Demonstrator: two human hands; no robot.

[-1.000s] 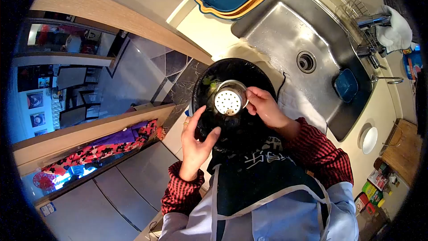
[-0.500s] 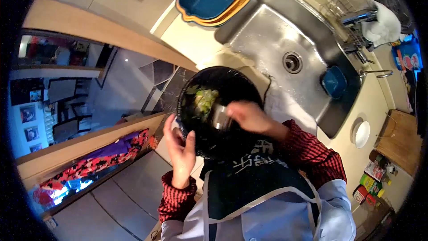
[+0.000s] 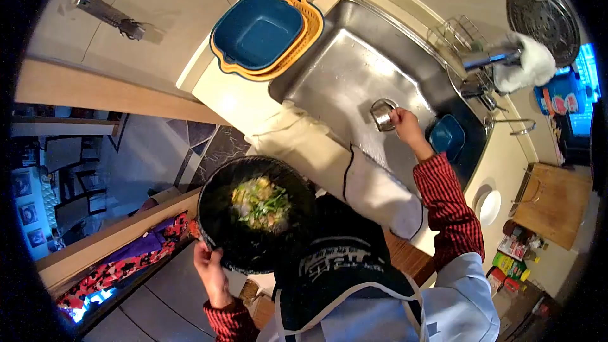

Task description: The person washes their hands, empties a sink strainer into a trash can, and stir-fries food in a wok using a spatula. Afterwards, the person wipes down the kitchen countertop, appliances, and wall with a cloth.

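A metal strainer cup (image 3: 382, 115) hangs over the steel sink, near the drain, with my right hand (image 3: 406, 125) closed on its side. At the lower left, my left hand (image 3: 210, 268) is closed on the rim of a large black bin (image 3: 213, 240). Chopped green and pale food scraps (image 3: 261, 202) lie inside the bin. The bin is beside the counter, in front of the dark apron (image 3: 342, 253).
Blue and yellow basins (image 3: 259, 31) stand left of the sink (image 3: 342, 82). A blue container (image 3: 447, 136) sits in the sink. White cloth (image 3: 380, 193) drapes over the counter edge. A white bowl (image 3: 488, 207) and cutting board (image 3: 550, 206) are at the right.
My right hand has carried the strainer cup from above the bin to over the sink. My left hand has taken hold of the rim, and the bin shows lower and further left.
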